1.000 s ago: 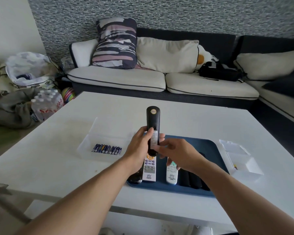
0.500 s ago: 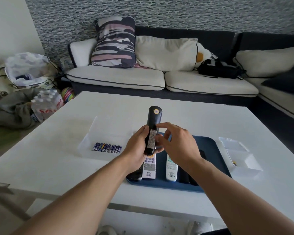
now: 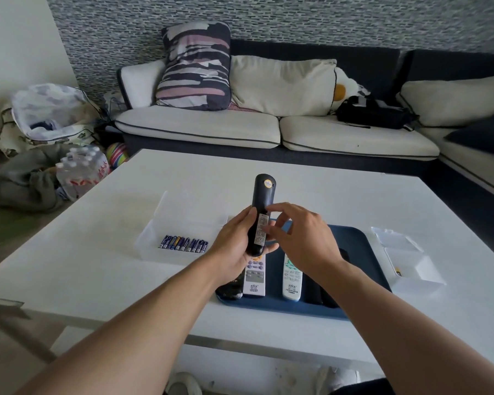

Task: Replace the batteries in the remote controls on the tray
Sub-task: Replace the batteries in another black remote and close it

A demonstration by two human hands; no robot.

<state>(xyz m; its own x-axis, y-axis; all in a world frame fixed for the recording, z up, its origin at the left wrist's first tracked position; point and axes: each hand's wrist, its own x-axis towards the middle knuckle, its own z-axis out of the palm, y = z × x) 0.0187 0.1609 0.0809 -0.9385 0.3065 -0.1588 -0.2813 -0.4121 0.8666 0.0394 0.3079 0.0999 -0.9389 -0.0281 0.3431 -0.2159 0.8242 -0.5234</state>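
My left hand (image 3: pixel 234 246) grips a black remote (image 3: pixel 262 195) by its lower half and holds it back side up above the blue tray (image 3: pixel 354 243). The remote's back shows a white label and a round sticker. My right hand (image 3: pixel 303 240) hovers over the label with loosely curved fingers, and its thumb touches the remote's back. Two white remotes (image 3: pixel 254 276) (image 3: pixel 292 277) lie face up on the tray. Black remotes (image 3: pixel 315 292) lie beside them, partly hidden by my right arm. Another dark remote (image 3: pixel 230 289) sits at the tray's left edge.
A clear box (image 3: pixel 154 223) with a row of several blue batteries (image 3: pixel 183 243) stands left of the tray. A clear lidded box (image 3: pixel 411 269) stands on the right. All rest on a white table (image 3: pixel 325 189). A sofa runs behind it, and water bottles (image 3: pixel 80 175) stand on the floor.
My right hand has let go of the remote's lower part and risen over the label, fingers spread. The remote has tilted slightly in my left hand.
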